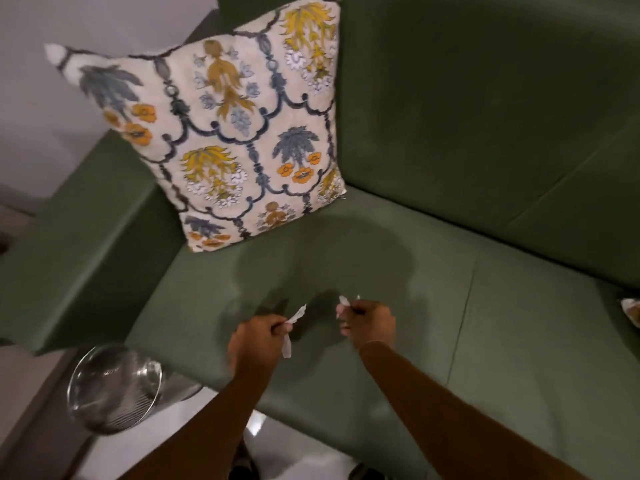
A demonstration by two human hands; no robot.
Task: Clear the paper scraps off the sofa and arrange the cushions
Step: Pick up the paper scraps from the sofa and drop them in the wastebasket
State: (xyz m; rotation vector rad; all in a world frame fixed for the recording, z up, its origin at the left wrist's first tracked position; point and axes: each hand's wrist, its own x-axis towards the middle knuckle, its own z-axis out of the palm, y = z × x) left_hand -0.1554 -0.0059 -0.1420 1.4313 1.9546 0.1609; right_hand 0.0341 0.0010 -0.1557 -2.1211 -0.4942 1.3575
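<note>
Head view, looking down at a green sofa [433,237]. Both hands hover over the front part of the left seat cushion, near its front edge. The left hand [258,339] is closed into a fist around a white paper scrap [291,330], whose ends stick out above and below the curled fingers. The right hand [369,322] is likewise curled tight on a second paper scrap [344,301]; only a small white tip shows above the knuckles. The two fists sit near each other but apart. A floral cushion [242,133] stands tilted in the sofa's back-left corner, leaning against the backrest beside the left armrest [79,244]. At the right edge of the seat, the corner of another patterned cushion [631,311] is just visible. A metal wire bin [114,389] stands on the floor against the sofa's front-left corner, below the armrest.
</note>
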